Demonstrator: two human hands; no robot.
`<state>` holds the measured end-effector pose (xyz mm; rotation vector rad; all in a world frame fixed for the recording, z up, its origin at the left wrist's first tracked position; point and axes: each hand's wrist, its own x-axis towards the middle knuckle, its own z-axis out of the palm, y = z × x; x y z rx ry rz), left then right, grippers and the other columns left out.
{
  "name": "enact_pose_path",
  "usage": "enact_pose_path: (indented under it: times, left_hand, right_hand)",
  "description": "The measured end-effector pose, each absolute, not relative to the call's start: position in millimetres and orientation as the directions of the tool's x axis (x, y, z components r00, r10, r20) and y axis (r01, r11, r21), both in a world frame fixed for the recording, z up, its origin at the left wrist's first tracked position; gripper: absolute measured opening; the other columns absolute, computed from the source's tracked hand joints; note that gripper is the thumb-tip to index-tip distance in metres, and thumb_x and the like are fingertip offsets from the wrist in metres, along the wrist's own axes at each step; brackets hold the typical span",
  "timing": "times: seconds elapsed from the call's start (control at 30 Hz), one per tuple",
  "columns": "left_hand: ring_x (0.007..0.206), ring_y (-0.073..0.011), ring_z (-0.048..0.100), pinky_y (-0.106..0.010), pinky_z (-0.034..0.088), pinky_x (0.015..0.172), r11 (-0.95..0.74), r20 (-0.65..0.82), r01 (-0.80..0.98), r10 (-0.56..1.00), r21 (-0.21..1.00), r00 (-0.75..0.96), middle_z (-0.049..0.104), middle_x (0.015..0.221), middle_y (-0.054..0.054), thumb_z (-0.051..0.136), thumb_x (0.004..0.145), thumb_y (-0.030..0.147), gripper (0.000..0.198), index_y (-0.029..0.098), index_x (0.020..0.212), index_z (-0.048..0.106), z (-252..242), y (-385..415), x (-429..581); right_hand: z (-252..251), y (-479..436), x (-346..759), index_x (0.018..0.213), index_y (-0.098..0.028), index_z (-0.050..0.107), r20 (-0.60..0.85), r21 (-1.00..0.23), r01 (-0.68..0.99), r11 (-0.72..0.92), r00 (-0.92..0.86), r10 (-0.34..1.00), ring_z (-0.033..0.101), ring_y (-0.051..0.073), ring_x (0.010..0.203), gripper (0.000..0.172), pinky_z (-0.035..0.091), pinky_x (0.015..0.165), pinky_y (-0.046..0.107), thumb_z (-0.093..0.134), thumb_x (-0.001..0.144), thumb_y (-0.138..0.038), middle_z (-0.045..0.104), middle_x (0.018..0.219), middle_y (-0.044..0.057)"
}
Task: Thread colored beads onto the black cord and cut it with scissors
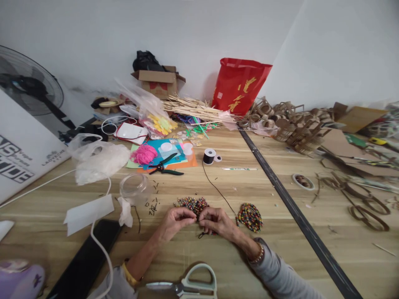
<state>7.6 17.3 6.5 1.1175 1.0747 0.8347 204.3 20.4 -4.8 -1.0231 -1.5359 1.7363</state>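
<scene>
White box [29, 133], left: large lettering cut by the frame edge, "NS" legible above, "DE" below; smaller brand line, apparently "LAOTECHE"; further small print unreadable. Red bag [235, 81], rear: gold characters, not securely legible. Thin white strip [230, 169]: green marking, too small.

Free lane beyond bead pile [190, 202]; black cord [217, 189] obstructs right side.

The head camera looks forward and down over the table [187, 182]; the beads [190, 203] lie near; the wall [193, 33] stands farthest.
</scene>
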Motion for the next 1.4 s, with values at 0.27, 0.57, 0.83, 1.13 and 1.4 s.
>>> enact_pose_path:
  times: [0.27, 0.57, 0.83, 1.13, 1.4]
  left_hand:
    - [0.059, -0.0131, 0.060, -0.023, 0.045, 0.060, 0.278, -0.264, -0.003, 0.915, 0.961, 0.305, 0.072, 0.063, -0.002, 0.081, 0.055, 0.026, 0.022, 0.012, 0.068, 0.072, -1, 18, 8]
    - [0.059, -0.0124, 0.058, -0.022, 0.044, 0.059, 0.227, -0.222, 0.020, 0.924, 0.974, 0.310, 0.070, 0.063, -0.002, 0.080, 0.057, 0.027, 0.020, 0.012, 0.067, 0.071, -7, 20, 8]
    - [0.057, -0.0115, 0.055, -0.022, 0.040, 0.057, 0.201, -0.198, 0.024, 0.925, 0.979, 0.325, 0.067, 0.062, -0.001, 0.078, 0.058, 0.025, 0.016, 0.013, 0.067, 0.072, -4, 18, 10]
    - [0.056, -0.0110, 0.052, -0.022, 0.038, 0.056, 0.213, -0.203, 0.007, 0.921, 0.977, 0.333, 0.065, 0.061, -0.001, 0.080, 0.056, 0.026, 0.019, 0.012, 0.066, 0.071, -6, 18, 11]
    - [0.058, -0.0124, 0.054, -0.024, 0.039, 0.058, 0.198, -0.192, 0.020, 0.914, 0.980, 0.356, 0.066, 0.063, -0.002, 0.080, 0.057, 0.031, 0.024, 0.012, 0.068, 0.071, -6, 18, 10]
  right_hand:
    - [-5, 20, 205, 0.077, -0.014, 0.059, -0.149, -0.989, 0.068, -0.133, -0.538, 0.830, 0.051, 0.007, 0.047, 0.037, 0.042, 0.045, 0.017, 0.067, 0.075, -0.050, 0.056, 0.058, -0.003]
    - [-2, 20, 205, 0.077, -0.014, 0.058, -0.153, -0.988, 0.082, -0.130, -0.562, 0.813, 0.048, 0.006, 0.048, 0.037, 0.041, 0.047, 0.017, 0.067, 0.075, -0.050, 0.055, 0.059, -0.003]
    - [-4, 19, 206, 0.077, -0.013, 0.058, -0.136, -0.991, 0.073, -0.115, -0.573, 0.808, 0.046, 0.005, 0.048, 0.037, 0.038, 0.047, 0.017, 0.067, 0.076, -0.049, 0.053, 0.060, -0.004]
    - [-4, 19, 205, 0.076, -0.012, 0.057, -0.118, -0.993, 0.084, -0.085, -0.582, 0.804, 0.042, 0.006, 0.048, 0.039, 0.034, 0.047, 0.018, 0.066, 0.076, -0.050, 0.050, 0.058, -0.004]
    - [0, 19, 205, 0.074, -0.013, 0.057, -0.095, -0.995, 0.076, -0.062, -0.595, 0.798, 0.040, 0.006, 0.051, 0.038, 0.031, 0.048, 0.018, 0.066, 0.076, -0.049, 0.049, 0.058, -0.004]
